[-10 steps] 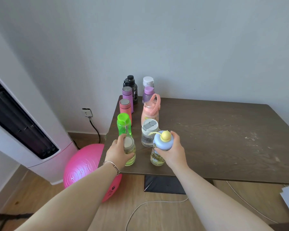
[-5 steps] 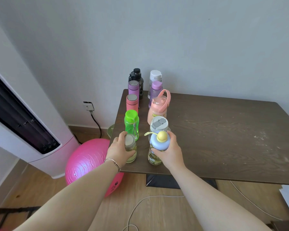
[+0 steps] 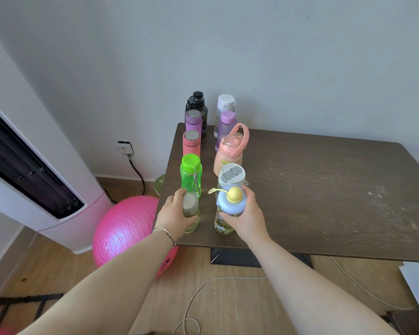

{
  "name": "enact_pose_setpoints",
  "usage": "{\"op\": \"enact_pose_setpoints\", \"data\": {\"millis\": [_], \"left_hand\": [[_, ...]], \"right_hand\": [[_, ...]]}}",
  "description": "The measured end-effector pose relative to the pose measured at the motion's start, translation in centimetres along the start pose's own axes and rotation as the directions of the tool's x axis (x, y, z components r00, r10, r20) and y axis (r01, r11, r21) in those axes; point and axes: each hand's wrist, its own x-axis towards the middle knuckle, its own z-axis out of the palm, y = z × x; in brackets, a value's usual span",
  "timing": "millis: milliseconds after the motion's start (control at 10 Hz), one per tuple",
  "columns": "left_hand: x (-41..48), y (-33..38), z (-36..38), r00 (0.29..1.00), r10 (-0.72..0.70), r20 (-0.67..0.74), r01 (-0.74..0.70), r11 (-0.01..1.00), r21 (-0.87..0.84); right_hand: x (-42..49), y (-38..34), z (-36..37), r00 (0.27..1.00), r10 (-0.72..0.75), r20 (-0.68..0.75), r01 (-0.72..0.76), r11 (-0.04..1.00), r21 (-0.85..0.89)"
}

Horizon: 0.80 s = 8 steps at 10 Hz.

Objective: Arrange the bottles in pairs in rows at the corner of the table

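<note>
Head view: both forearms reach forward and slightly inward from the bottom of the frame to the near left corner of the table (image 3: 324,189); the left hand (image 3: 173,215), a thin bracelet (image 3: 165,232) on its wrist, wraps from the left around a small glass jar (image 3: 191,213) with a tan lid, its fingers clamped on the jar's body and the thumb at the lid's far side; the right hand (image 3: 246,217) grips from the right a clear bottle with a blue cap (image 3: 229,212) and a yellow knob, its fingers closed round the neck just under the cap; both stand upright on the table, side by side near its front edge, forming the nearest pair; behind them run two columns toward the wall: on the left a green bottle (image 3: 191,174), a coral flask (image 3: 191,145), a purple flask (image 3: 193,120) and a black bottle (image 3: 197,105); on the right a grey-lidded cup (image 3: 231,177), a pink jug (image 3: 231,151) with a loop handle, a violet bottle (image 3: 225,124) and a white-capped bottle (image 3: 225,103); the cup stands just behind the blue cap; a pink ball (image 3: 124,233) lies on the floor left of the table.
</note>
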Motion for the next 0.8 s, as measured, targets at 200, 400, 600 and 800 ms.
{"op": "enact_pose_setpoints", "data": {"millis": [200, 400, 600, 800], "left_hand": [[0.1, 0.3, 0.1, 0.998, -0.015, 0.054, 0.012, 0.999, 0.051], [-0.2, 0.8, 0.0, 0.997, -0.021, 0.077, 0.009, 0.988, 0.151], [-0.8, 1.3, -1.1, 0.999, 0.02, 0.034, -0.028, 0.964, 0.263], [-0.4, 2.7, -1.7, 0.996, 0.067, -0.056, -0.048, 0.954, 0.295]], "right_hand": [[0.1, 0.3, -0.5, 0.999, -0.009, 0.045, 0.011, 0.999, -0.04], [0.2, 0.6, -1.0, 0.996, -0.03, 0.079, 0.036, 0.997, -0.073], [-0.4, 0.4, -2.5, 0.988, -0.065, 0.139, 0.101, 0.957, -0.271], [-0.6, 0.0, -4.5, 0.98, -0.117, 0.163, 0.187, 0.826, -0.532]]}}
